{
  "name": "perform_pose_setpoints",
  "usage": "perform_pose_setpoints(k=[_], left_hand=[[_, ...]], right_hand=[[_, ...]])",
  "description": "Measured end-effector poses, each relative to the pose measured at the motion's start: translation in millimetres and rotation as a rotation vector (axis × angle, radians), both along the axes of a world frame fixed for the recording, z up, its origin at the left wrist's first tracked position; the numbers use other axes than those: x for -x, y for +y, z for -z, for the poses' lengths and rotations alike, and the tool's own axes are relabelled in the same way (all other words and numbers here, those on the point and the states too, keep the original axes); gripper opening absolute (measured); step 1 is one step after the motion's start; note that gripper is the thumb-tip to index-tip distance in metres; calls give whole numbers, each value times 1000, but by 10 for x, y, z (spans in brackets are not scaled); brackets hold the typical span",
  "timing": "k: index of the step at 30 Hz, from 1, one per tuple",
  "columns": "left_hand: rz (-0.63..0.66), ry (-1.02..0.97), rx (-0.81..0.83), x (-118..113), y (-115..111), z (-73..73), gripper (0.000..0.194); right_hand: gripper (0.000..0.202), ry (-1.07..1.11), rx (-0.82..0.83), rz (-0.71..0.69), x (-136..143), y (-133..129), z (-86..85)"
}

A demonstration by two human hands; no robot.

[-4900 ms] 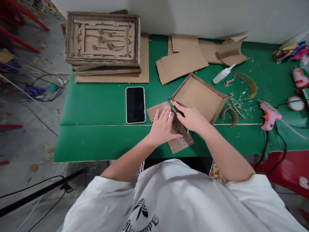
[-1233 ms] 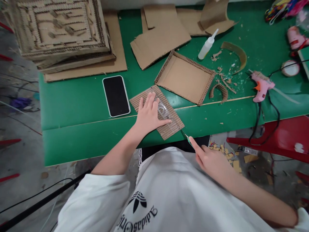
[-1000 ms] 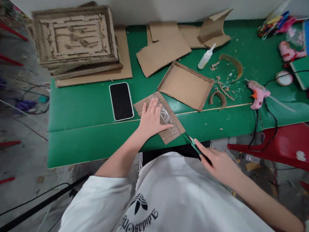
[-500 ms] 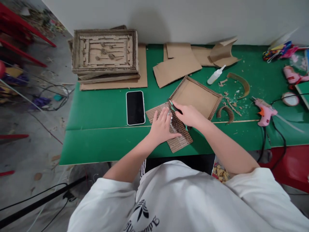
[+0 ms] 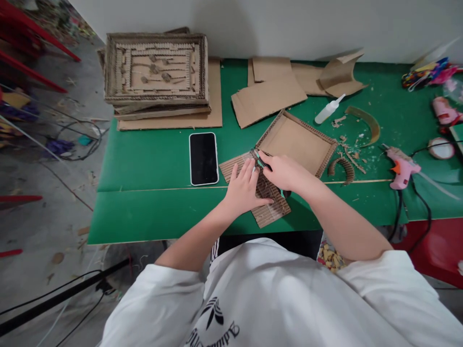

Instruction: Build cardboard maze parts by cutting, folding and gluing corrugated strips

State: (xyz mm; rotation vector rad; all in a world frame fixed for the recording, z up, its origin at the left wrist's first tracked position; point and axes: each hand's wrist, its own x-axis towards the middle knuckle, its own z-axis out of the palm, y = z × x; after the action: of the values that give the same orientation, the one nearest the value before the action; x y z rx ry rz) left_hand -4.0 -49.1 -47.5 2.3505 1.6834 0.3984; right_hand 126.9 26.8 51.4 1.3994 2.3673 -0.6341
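Note:
My left hand lies flat with fingers spread on a piece of ridged corrugated cardboard. Under that palm a shiny see-through strip, perhaps a ruler, runs across the ridges. My right hand is closed around a utility knife with a dark body, its tip resting at the cardboard's upper end near my left fingertips. The blade itself is too small to make out. Just behind my right hand, a shallow cardboard tray with corrugated walls sits at an angle.
A phone lies left of the hands. Stacked cardboard frames stand at the back left, flat cardboard sheets behind the tray. To the right are a glue bottle, curved strips, scraps, and a pink glue gun with cables.
The camera view has shifted slightly. Both hands keep nearly the same place on the cardboard, and the knife's tip stays near its upper end.

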Motion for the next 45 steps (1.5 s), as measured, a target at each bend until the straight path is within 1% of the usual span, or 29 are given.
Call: perform_pose_setpoints(k=[8,16,23,30,39,45], left_hand=[[-2,-8,-3,-3,5,9,97],[-8,-13,2,-7,11,1,98],[-12,-16,6,-5,10,-3,93],[-14,-23,-24,-2,6,50,94],[-15,-18,-1,-1,11,1,93],[-11,-13,0,-5,10,-6,92]], right_hand=[[58,-64,35,-53,7,-48,-29],[59,-130,-4,-99,-76,-180,-28],[59,-179,-5,-100,-124,-316,-47],[59,-204,2,-95,-166,-382,-61],[60,-220,40,-93,-211,-446,-78],[61,-219,17,-116,-291,-568,-26]])
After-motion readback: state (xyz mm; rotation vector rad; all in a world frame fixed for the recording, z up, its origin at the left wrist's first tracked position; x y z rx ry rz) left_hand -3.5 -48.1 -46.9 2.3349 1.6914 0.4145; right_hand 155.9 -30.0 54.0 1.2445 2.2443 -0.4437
